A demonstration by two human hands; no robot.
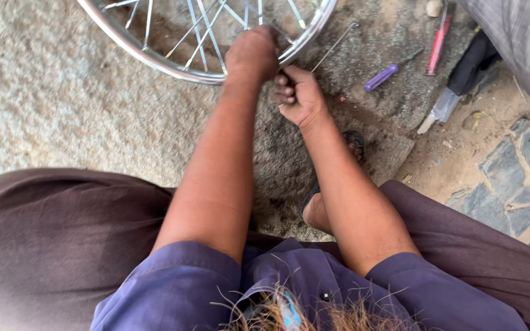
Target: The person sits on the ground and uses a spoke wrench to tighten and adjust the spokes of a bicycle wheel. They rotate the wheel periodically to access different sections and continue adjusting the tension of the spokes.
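Left hand (251, 54) curled over the wheel (207, 72) rim at the top of view, on the rough ground. Right hand (299, 97) fisted just beside it, contents hidden. Purple screwdriver (383, 76) and red tool (438, 38) lie to the right.

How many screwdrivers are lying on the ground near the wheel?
2: a purple-handled screwdriver right of the wheel rim, and a red-handled screwdriver further right near the top edge. Others may lie out of frame.

On the rough stone ground (62, 104) we see a purple-handled screwdriver (383, 76), a red-handled tool (438, 41), a bent thin metal rod (334, 48) and grey paving slabs (522, 184).
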